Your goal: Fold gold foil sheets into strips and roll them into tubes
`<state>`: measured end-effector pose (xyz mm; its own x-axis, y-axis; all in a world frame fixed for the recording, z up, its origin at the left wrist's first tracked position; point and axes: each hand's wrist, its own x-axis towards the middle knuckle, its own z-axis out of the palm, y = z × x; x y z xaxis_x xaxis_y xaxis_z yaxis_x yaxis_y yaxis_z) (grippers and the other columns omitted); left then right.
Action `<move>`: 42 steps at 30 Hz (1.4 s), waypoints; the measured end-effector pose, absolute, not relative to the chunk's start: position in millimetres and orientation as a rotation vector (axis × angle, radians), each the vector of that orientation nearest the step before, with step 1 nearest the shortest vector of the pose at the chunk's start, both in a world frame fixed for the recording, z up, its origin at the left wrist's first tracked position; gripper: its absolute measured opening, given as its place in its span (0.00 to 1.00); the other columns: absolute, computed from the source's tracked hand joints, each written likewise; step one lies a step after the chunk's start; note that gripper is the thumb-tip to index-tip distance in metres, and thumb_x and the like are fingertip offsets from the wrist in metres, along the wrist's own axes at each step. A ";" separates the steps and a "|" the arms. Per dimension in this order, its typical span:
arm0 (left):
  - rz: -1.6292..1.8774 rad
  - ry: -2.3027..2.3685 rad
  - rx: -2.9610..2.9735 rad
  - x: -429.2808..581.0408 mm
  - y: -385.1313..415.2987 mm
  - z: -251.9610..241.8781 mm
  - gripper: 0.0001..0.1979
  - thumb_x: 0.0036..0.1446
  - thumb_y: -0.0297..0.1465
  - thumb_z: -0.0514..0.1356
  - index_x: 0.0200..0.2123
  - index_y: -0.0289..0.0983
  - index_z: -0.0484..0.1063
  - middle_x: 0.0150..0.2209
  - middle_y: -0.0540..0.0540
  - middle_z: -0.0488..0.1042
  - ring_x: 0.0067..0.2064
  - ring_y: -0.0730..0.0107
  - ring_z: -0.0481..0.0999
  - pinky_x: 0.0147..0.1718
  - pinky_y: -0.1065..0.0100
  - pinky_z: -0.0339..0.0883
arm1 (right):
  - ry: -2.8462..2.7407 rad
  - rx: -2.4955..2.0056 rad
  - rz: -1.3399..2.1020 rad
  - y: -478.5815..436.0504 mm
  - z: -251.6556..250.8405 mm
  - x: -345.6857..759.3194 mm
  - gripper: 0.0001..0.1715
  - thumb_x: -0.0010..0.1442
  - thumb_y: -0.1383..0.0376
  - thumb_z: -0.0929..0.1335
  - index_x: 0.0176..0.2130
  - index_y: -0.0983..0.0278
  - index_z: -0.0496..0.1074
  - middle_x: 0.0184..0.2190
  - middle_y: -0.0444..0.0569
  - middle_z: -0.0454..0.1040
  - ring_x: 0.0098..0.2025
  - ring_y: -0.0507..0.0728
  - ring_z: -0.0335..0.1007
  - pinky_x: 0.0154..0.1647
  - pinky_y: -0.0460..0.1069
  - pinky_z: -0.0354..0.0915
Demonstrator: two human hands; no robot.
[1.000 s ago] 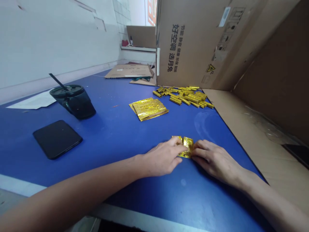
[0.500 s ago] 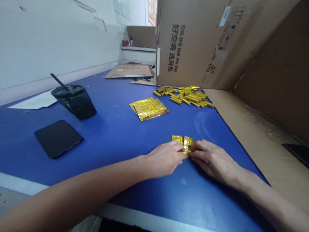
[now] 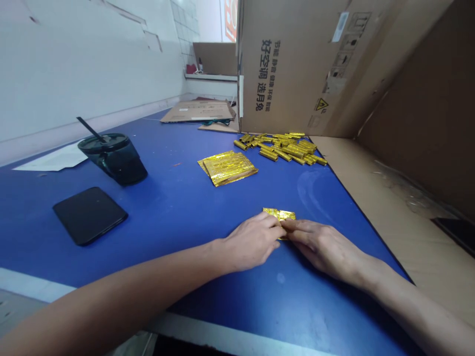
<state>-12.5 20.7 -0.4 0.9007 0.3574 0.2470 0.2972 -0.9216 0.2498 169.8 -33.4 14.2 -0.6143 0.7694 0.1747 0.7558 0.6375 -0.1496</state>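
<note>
Gold foil wraps the small flat packet (image 3: 279, 214) that lies on the blue table (image 3: 166, 237), nearer the front edge than the back and toward the right edge; only its upper strip shows above the fingers. The left hand (image 3: 250, 242) and right hand (image 3: 319, 242) come in from the two sides and meet over it, their fingertips close together, a narrow hold with the palms low. Whether they pinch the packet or only press it against the tabletop cannot be told from this view.

It probably weighs very little and bends easily. The foil looks slick and thin, so it may slide on the smooth surface and crease under pressure. Its long edges seem the best place to take hold, with the fingertips set flat on it.

Farther back stands a neat stack of flat gold foil packets (image 3: 228, 168), and beyond it, toward the back right corner, lies a loose pile of gold foil sticks (image 3: 282, 148) against a cardboard box (image 3: 293, 64). On the left side of the table are a black phone (image 3: 90, 215) and a dark tumbler with a straw (image 3: 116, 163), with a sheet of white paper (image 3: 52, 160) beside it.
</note>
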 end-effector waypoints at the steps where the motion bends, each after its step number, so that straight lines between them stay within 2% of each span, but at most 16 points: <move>1: 0.426 0.487 2.865 -12.7 21.5 -0.7 0.10 0.54 0.27 0.52 0.41 0.33 0.66 0.40 0.44 0.67 0.45 0.66 0.63 0.47 0.64 0.57 | -2.640 -1.246 0.113 -32.9 14.0 170.2 0.15 0.57 0.73 0.57 0.39 0.65 0.70 0.43 0.53 0.70 0.45 0.55 0.65 0.45 0.50 0.63; 6: 0.415 0.469 2.882 -13.1 26.4 -1.2 0.09 0.54 0.28 0.52 0.39 0.34 0.68 0.40 0.44 0.67 0.45 0.66 0.63 0.46 0.66 0.58 | -2.666 -1.269 0.154 -32.4 12.8 170.4 0.15 0.57 0.73 0.57 0.39 0.65 0.69 0.40 0.52 0.72 0.45 0.54 0.66 0.47 0.50 0.62; 12: 0.387 0.460 2.978 -10.1 29.8 -3.1 0.10 0.56 0.25 0.49 0.38 0.34 0.67 0.39 0.45 0.69 0.43 0.67 0.65 0.45 0.67 0.60 | -2.639 -1.271 0.135 -34.2 14.8 168.7 0.15 0.56 0.74 0.57 0.35 0.64 0.70 0.41 0.51 0.72 0.43 0.54 0.68 0.43 0.50 0.66; 23: 0.377 0.526 2.989 -9.3 25.5 3.6 0.08 0.55 0.25 0.49 0.37 0.32 0.65 0.36 0.44 0.69 0.40 0.66 0.67 0.40 0.67 0.62 | -2.598 -1.281 0.108 -34.2 13.1 169.2 0.16 0.55 0.74 0.58 0.37 0.63 0.70 0.43 0.50 0.72 0.43 0.54 0.69 0.43 0.49 0.66; 26: 0.347 0.526 2.852 -11.3 31.5 8.8 0.03 0.53 0.26 0.53 0.31 0.33 0.66 0.34 0.46 0.70 0.39 0.68 0.68 0.39 0.68 0.63 | -2.619 -1.318 0.129 -33.9 12.5 169.4 0.16 0.56 0.74 0.57 0.38 0.64 0.69 0.43 0.50 0.71 0.44 0.54 0.67 0.44 0.49 0.65; 29: 0.301 0.391 2.815 -13.8 37.3 11.7 0.06 0.52 0.23 0.52 0.25 0.34 0.66 0.33 0.47 0.70 0.40 0.69 0.68 0.42 0.68 0.61 | -2.632 -1.346 0.152 -33.7 12.2 170.0 0.15 0.56 0.74 0.57 0.38 0.64 0.69 0.44 0.51 0.71 0.45 0.54 0.67 0.45 0.49 0.64; 36: 0.350 0.463 2.837 -14.4 32.7 10.1 0.05 0.52 0.23 0.52 0.28 0.34 0.67 0.31 0.46 0.70 0.37 0.68 0.68 0.38 0.67 0.63 | -2.614 -1.318 0.127 -33.9 11.7 171.0 0.16 0.55 0.74 0.57 0.38 0.63 0.69 0.41 0.50 0.73 0.43 0.54 0.68 0.42 0.49 0.65; 42: 0.380 0.470 2.837 -12.5 30.7 10.7 0.06 0.53 0.23 0.51 0.30 0.33 0.67 0.33 0.45 0.71 0.38 0.69 0.68 0.40 0.66 0.62 | -2.673 -1.326 0.031 -34.0 9.4 165.9 0.16 0.55 0.75 0.56 0.39 0.67 0.68 0.43 0.55 0.70 0.44 0.55 0.67 0.43 0.49 0.65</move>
